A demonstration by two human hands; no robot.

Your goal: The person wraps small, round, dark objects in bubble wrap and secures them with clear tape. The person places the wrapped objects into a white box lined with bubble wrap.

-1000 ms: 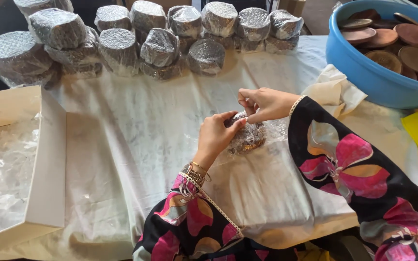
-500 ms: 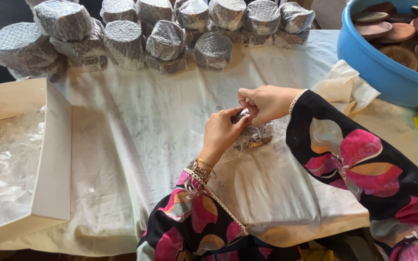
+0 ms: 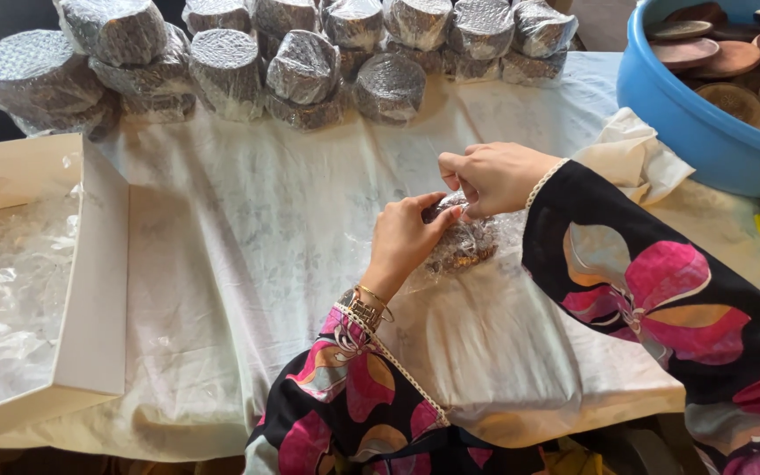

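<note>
About fifteen foil-wrapped rounds [image 3: 301, 66] in the back stacks, one half-wrapped round [image 3: 464, 242], one blue tub [image 3: 697, 123], one cardboard box [image 3: 90, 290], two hands.

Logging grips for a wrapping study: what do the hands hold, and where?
Both hands, left hand and right hand, grip the clear wrap gathered atop a round dark item.

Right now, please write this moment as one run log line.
left hand: steadies clear-plastic-wrapped dark round piece | right hand: pinches wrap top | surface: white cloth-covered table
</note>
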